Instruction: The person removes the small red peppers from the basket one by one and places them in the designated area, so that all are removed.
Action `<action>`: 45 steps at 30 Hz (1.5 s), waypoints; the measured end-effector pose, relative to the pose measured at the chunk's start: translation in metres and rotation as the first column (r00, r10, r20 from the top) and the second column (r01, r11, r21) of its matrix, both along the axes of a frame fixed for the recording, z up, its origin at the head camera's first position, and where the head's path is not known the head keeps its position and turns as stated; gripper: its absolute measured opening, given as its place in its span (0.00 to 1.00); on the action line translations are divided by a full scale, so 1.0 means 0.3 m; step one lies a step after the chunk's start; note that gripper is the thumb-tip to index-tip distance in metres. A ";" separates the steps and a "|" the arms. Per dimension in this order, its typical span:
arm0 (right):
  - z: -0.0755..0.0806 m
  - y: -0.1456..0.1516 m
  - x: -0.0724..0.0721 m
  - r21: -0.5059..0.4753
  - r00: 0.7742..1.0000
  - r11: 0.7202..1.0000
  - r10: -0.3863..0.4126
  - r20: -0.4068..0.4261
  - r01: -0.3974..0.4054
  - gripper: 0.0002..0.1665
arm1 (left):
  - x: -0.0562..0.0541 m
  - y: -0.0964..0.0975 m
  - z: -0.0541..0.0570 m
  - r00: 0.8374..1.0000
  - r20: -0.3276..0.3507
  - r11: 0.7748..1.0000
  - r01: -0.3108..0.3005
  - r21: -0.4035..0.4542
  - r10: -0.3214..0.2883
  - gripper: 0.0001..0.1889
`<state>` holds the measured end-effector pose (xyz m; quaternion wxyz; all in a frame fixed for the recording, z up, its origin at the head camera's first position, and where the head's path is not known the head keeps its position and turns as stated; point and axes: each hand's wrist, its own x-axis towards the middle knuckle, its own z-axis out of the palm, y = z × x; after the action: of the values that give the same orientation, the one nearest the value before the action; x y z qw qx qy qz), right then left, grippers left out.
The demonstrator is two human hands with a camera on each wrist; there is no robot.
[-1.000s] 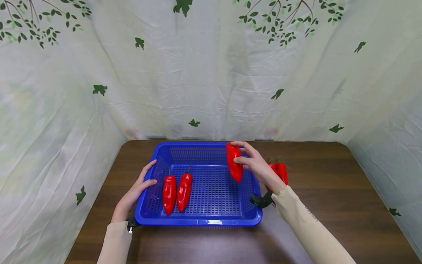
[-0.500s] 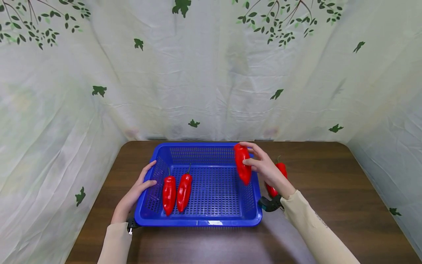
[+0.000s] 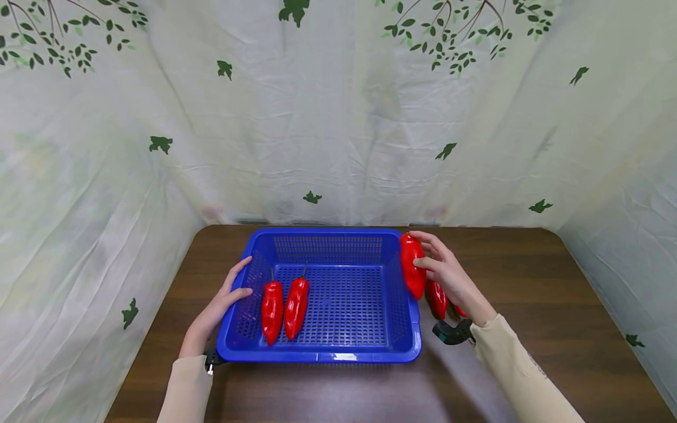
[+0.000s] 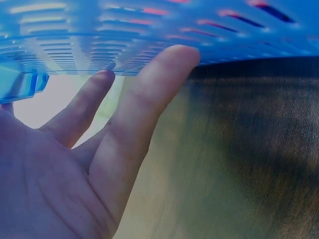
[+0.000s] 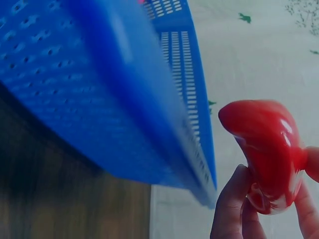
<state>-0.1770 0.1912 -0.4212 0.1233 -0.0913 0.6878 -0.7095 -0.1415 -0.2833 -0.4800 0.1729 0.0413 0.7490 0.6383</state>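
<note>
My right hand (image 3: 449,271) pinches a red pepper (image 3: 411,267) between thumb and fingers, held up over the right rim of a blue plastic basket (image 3: 328,357). In the right wrist view this glossy pepper (image 5: 271,144) hangs beyond the basket's wall (image 5: 149,109). My left hand (image 3: 214,308) rests at the basket's left side. Seen from the left wrist, that hand's fingers (image 4: 92,94) are straight and lie against the slotted outer wall. Two more red peppers, one on the left (image 3: 272,314) and one beside it (image 3: 296,308), lie stem up-table in the basket.
Right of the basket, another red pepper (image 3: 436,299) lies on the brown wooden table (image 3: 555,305), with red (image 3: 459,310) showing beside it, mostly behind my right hand. A pale curtain (image 3: 344,147) with leaf prints surrounds the table at the back and sides.
My right hand has carried its pepper rightward, from above the basket's inside to its right rim, covering more of the peppers on the table. The left hand and basket stay put.
</note>
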 end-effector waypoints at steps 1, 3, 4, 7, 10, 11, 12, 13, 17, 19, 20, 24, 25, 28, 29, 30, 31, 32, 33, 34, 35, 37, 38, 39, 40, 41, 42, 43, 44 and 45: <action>-0.003 0.006 0.002 0.001 1.000 1.000 -0.004 0.002 0.004 0.32 | 0.000 0.000 0.000 1.000 -0.001 1.000 0.000 0.000 0.000 0.35; -0.008 0.018 0.005 0.002 1.000 1.000 -0.013 0.007 0.013 0.32 | 0.000 0.000 -0.001 1.000 -0.002 1.000 0.001 0.000 -0.001 0.35; -0.010 0.023 0.007 0.002 1.000 1.000 -0.020 0.010 0.020 0.32 | 0.000 -0.001 -0.002 1.000 -0.002 1.000 0.001 0.000 -0.001 0.35; -0.017 0.040 0.011 0.008 0.999 0.999 -0.032 0.011 0.032 0.32 | -0.001 -0.001 -0.005 1.000 -0.003 1.000 0.001 0.002 -0.001 0.35; -0.024 0.060 0.014 0.019 0.999 0.999 -0.044 0.009 0.044 0.31 | 0.000 0.000 -0.006 1.000 0.000 1.000 0.000 0.007 0.000 0.35; -0.027 0.067 0.015 0.022 0.999 0.999 -0.047 0.010 0.046 0.31 | 0.000 0.000 -0.006 1.000 0.000 1.000 0.000 0.008 0.000 0.35; -0.030 0.074 0.016 0.030 0.999 0.998 -0.050 0.009 0.050 0.31 | 0.000 0.000 -0.006 1.000 0.001 1.000 0.000 0.008 0.000 0.35; -0.033 0.082 0.017 0.037 0.999 0.998 -0.053 0.009 0.053 0.31 | 0.000 0.001 -0.006 1.000 0.002 1.000 0.001 0.009 -0.001 0.35; -0.045 0.111 0.023 0.054 0.997 0.996 -0.079 0.017 0.078 0.31 | 0.000 0.000 -0.007 1.000 0.002 1.000 0.001 0.009 -0.001 0.35; -0.051 0.124 0.026 0.059 0.996 0.994 -0.093 0.016 0.092 0.31 | 0.001 0.000 -0.007 1.000 -0.001 1.000 0.005 0.007 -0.005 0.35; -0.054 0.130 0.028 0.054 0.995 0.994 -0.101 0.017 0.100 0.31 | 0.002 0.000 -0.006 1.000 -0.001 1.000 0.003 0.005 -0.003 0.35; -0.065 0.155 0.034 0.045 0.993 0.992 -0.121 0.009 0.120 0.30 | 0.004 0.000 -0.005 1.000 -0.002 1.000 -0.001 -0.006 0.001 0.35; -0.068 0.161 0.035 0.042 0.993 0.992 -0.121 0.007 0.121 0.30 | 0.004 0.000 -0.006 1.000 -0.003 1.000 -0.001 -0.009 0.001 0.35; -0.078 0.178 0.039 0.036 0.992 0.992 -0.123 0.002 0.123 0.30 | 0.005 0.000 -0.007 1.000 0.000 1.000 -0.007 -0.012 0.007 0.36; -0.081 0.183 0.040 0.033 0.992 0.992 -0.125 0.001 0.125 0.30 | 0.005 0.001 -0.008 1.000 0.001 1.000 -0.007 -0.010 0.007 0.36; -0.085 0.189 0.040 0.031 0.992 0.991 -0.128 0.002 0.128 0.30 | 0.005 0.001 -0.008 1.000 0.002 1.000 -0.007 -0.007 0.007 0.36; -0.089 0.194 0.040 0.028 0.992 0.991 -0.128 0.002 0.128 0.30 | 0.005 0.001 -0.009 1.000 0.001 1.000 -0.008 -0.007 0.008 0.36; -0.092 0.200 0.041 0.024 0.991 0.991 -0.132 0.004 0.132 0.30 | 0.004 0.000 -0.010 1.000 0.001 1.000 -0.008 -0.005 0.008 0.35; -0.095 0.205 0.041 0.022 0.991 0.990 -0.136 0.007 0.136 0.30 | 0.004 0.001 -0.010 1.000 0.001 1.000 -0.007 -0.003 0.007 0.36; -0.098 0.210 0.041 0.016 0.990 0.990 -0.141 0.009 0.141 0.29 | 0.004 0.001 -0.010 1.000 0.000 1.000 -0.006 -0.002 0.006 0.35; -0.101 0.216 0.042 0.018 0.989 0.989 -0.144 0.010 0.144 0.30 | 0.004 0.001 -0.009 1.000 -0.001 1.000 -0.005 0.000 0.005 0.35; -0.107 0.227 0.042 0.023 0.988 0.988 -0.154 0.013 0.154 0.30 | 0.003 0.001 -0.007 1.000 -0.003 1.000 -0.003 -0.001 0.003 0.35; -0.110 0.232 0.042 0.025 0.987 0.987 -0.162 0.014 0.161 0.30 | 0.003 0.002 -0.006 1.000 -0.004 1.000 -0.001 0.000 0.001 0.35; -0.113 0.237 0.042 0.026 0.986 0.986 -0.167 0.013 0.166 0.30 | 0.003 0.002 -0.004 1.000 -0.005 1.000 0.001 -0.002 -0.001 0.36; -0.118 0.244 0.042 0.026 0.985 0.985 -0.172 0.011 0.172 0.30 | 0.003 0.002 -0.003 1.000 -0.006 1.000 0.003 -0.002 -0.003 0.36; -0.121 0.250 0.042 0.030 0.984 0.984 -0.177 0.008 0.177 0.30 | 0.003 0.002 -0.002 1.000 -0.008 1.000 0.003 -0.003 -0.003 0.36; -0.125 0.255 0.042 0.030 0.983 0.983 -0.183 0.005 0.183 0.29 | 0.004 0.003 -0.001 1.000 -0.008 1.000 0.004 -0.004 -0.004 0.36; -0.128 0.260 0.043 0.024 0.982 0.982 -0.188 0.003 0.188 0.29 | 0.003 0.003 0.001 1.000 -0.008 1.000 0.004 -0.004 -0.004 0.36; -0.132 0.265 0.043 0.013 0.981 0.981 -0.192 0.001 0.192 0.28 | 0.003 0.003 0.002 1.000 -0.007 1.000 0.006 -0.004 -0.006 0.36; -0.136 0.270 0.043 0.009 0.981 0.980 -0.196 0.000 0.196 0.28 | 0.003 0.003 0.002 1.000 -0.006 1.000 0.005 -0.004 -0.005 0.36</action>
<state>-0.1641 0.2723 -0.4619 0.0532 -0.0221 0.6968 -0.7150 -0.1405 -0.2824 -0.4794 0.1724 0.0445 0.7506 0.6363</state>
